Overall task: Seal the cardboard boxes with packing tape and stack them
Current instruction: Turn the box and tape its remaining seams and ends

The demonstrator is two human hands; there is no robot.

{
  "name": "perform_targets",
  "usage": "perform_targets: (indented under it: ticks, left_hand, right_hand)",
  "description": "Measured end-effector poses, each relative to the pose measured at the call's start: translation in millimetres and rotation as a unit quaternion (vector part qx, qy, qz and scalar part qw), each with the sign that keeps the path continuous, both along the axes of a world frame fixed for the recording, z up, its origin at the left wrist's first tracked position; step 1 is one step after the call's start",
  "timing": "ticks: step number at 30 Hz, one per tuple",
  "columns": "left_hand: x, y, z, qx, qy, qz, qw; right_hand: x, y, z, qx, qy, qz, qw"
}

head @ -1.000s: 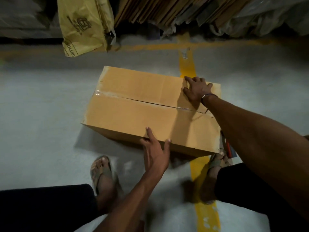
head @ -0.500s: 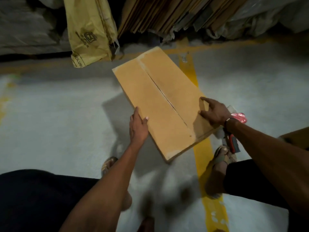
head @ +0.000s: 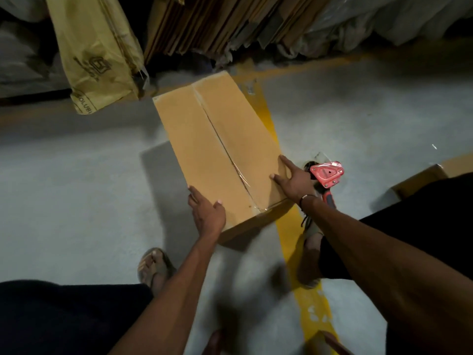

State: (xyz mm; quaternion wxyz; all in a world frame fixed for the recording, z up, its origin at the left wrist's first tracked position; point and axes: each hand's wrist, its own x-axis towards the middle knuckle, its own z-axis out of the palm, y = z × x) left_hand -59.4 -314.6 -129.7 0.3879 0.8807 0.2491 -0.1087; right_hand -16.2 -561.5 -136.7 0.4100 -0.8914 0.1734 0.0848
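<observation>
Crouching over the grey floor (head: 64,201), the person shows dark-clothed knees at the near edge and sandalled feet, the left sandal (head: 153,267) just behind the box. Both arms reach forward to a closed cardboard box (head: 217,149) that sits on the floor, its right side over a yellow floor line (head: 307,290). The left hand (head: 207,216) lies with straight, spread fingers on the box's near left corner, touching the top and side. The right hand (head: 294,183), fingers also extended and spread, presses flat on the near right part of the top. A strip of clear tape (head: 240,175) runs along the centre seam where the two flaps meet and folds over the near end; nothing of the contents can be seen. Just beside the right wrist, a red tape dispenser (head: 327,175) lies on the floor. Another brown box (head: 422,178) shows partly at the right edge. Farther off, a yellowish printed bag (head: 94,55) hangs by flattened cardboard sheets (head: 217,21) stacked on edge against the back.
</observation>
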Motion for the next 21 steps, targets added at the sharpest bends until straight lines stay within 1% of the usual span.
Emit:
perform_targets:
  ticks: [4, 6, 7, 8, 10, 12, 15, 17, 19, 21]
  left_hand:
    - [39.5, 34.1, -3.2, -0.01, -0.005, -0.045, 0.999]
    - [46.9, 40.3, -3.1, -0.008, 0.003, -0.056, 0.998]
    - [46.8, 38.0, -2.3, 0.015, -0.003, -0.056, 0.998]
    - [44.9, 32.9, -1.2, 0.057, -0.024, -0.056, 0.997]
    - [41.7, 17.2, -1.5, 0.137, -0.093, -0.073, 0.983]
    - [42.4, -4.7, -3.7, 0.153, -0.146, -0.118, 0.97]
    - [41.5, -44.4, -5.8, 0.142, -0.178, -0.215, 0.95]
    - [38.7, -70.4, -5.3, 0.141, -0.206, -0.282, 0.926]
    - [34.7, -90.1, -6.6, 0.138, -0.233, -0.329, 0.905]
    - [32.3, -102.0, -11.8, 0.138, -0.24, -0.364, 0.889]
  right_hand:
    - [-3.4, 4.9, -6.8, -0.028, -0.002, -0.001, 1.0]
    - [-5.8, 0.8, -12.7, 0.003, -0.009, -0.029, 1.0]
    - [-5.1, -3.1, -13.7, 0.024, -0.015, -0.055, 0.998]
    - [-3.6, -8.9, -16.3, 0.034, -0.019, -0.087, 0.995]
    - [-0.6, -27.3, -25.7, 0.024, -0.013, -0.147, 0.989]
    - [-0.8, -54.0, -40.4, 0.004, 0.021, -0.208, 0.978]
    - [-3.4, -96.2, -69.0, -0.041, 0.085, -0.268, 0.959]
    - [-1.1, -116.9, -87.4, -0.043, 0.128, -0.298, 0.945]
    - [2.8, -131.6, -109.0, -0.031, 0.167, -0.31, 0.935]
    - [7.9, -141.3, -127.2, -0.012, 0.202, -0.291, 0.935]
